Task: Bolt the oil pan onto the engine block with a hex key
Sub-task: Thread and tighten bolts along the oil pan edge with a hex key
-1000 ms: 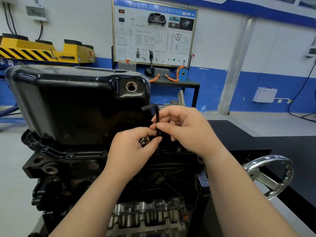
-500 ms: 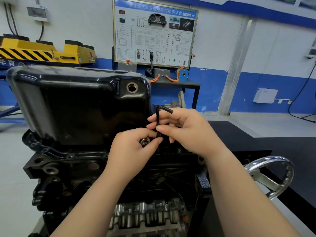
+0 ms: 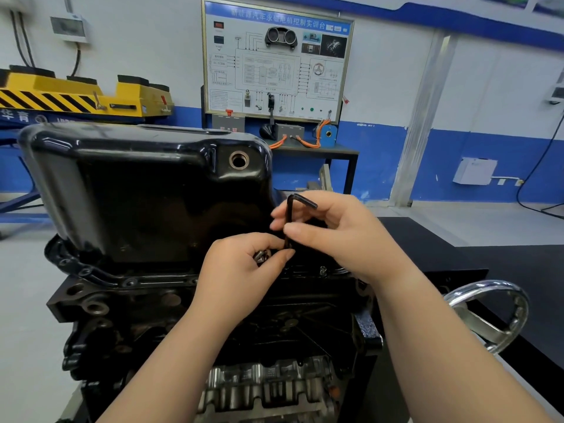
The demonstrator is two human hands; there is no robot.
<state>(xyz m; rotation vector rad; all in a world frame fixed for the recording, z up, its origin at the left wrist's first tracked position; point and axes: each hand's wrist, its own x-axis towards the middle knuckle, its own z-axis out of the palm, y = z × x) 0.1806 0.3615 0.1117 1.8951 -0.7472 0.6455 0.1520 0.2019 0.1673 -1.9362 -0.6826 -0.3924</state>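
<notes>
Workshop walls in white and blue are closing the scene at the back, and before them, at the centre left of the frame, the oil pan (image 3: pixel 137 190) is sitting on top of the engine block (image 3: pixel 152 315). The pan is looking glossy black and deep, with rounded corners and a round drain hole (image 3: pixel 239 160) near its upper right corner. Its flange (image 3: pixel 100 277) is running along the lower edge, and several bolt holes there are looking empty. Just right of the hands, one seated bolt (image 3: pixel 323 271) is standing in the flange. The right hand (image 3: pixel 341 236) is pinching the long shaft of the hex key (image 3: pixel 290 221) between thumb and fingertips and holding it upright, with the short arm pointing right at the top. In my judgement this light grip is serving for fast spinning, not for hard tightening. The left hand (image 3: pixel 241 273) is hiding the lower tip of the key, so I cannot tell whether it is sitting in a bolt head. This hand is curling its fingers around some small silver spare bolts (image 3: pixel 262 257), probably to keep them ready close to the flange. Further out, a chrome handwheel (image 3: pixel 494 315) is showing at the lower right, a training board (image 3: pixel 274 59) at the upper centre and a yellow lift (image 3: pixel 76 93) at the upper left.
</notes>
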